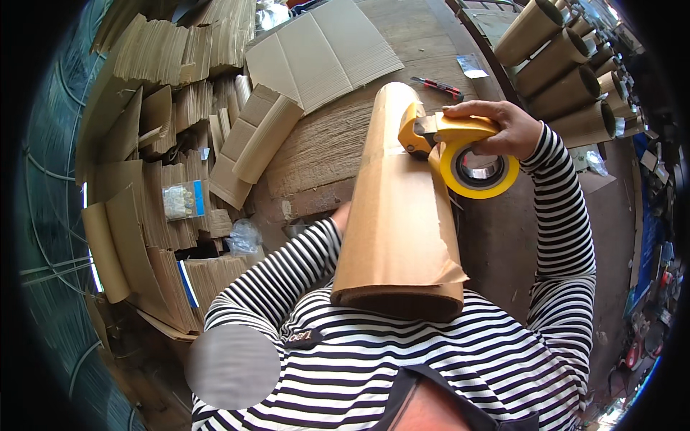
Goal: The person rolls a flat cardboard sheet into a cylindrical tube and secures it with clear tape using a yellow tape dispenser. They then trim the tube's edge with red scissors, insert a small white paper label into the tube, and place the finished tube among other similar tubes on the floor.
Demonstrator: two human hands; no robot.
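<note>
Black-and-white striped long-sleeved shirt [374, 352] sits nearest the camera, across the lower frame. At the grip: we see the right hand [505, 129], right of centre, wrapped around a yellow handheld tape dispenser [467, 131] with a wide yellow-edged tape roll [458, 185] hanging below it.

Key relation: the brown hollow cardboard roll [399, 230] lies directly left of that grip, centre frame, long axis running bottom to top, near open end close to the shirt. We read the dispenser's head as against its upper right side; exact contact is unclear. Right hand is nearer its far end; left hand [343, 215] is beside its left edge, around mid-length.

Further out, we note a red-and-black utility knife [437, 87] just past the far end on the brown wooden table [323, 154], a flat creased cardboard sheet [323, 54] at upper centre, stacked brown cardboard pieces [215, 47] upper left, and brown cardboard tubes [553, 90] upper right.

Hidden: most of the left hand is behind the roll, so we can't tell its grip. Grey round blur covers part of the lower left; the rim is dark and warped.
</note>
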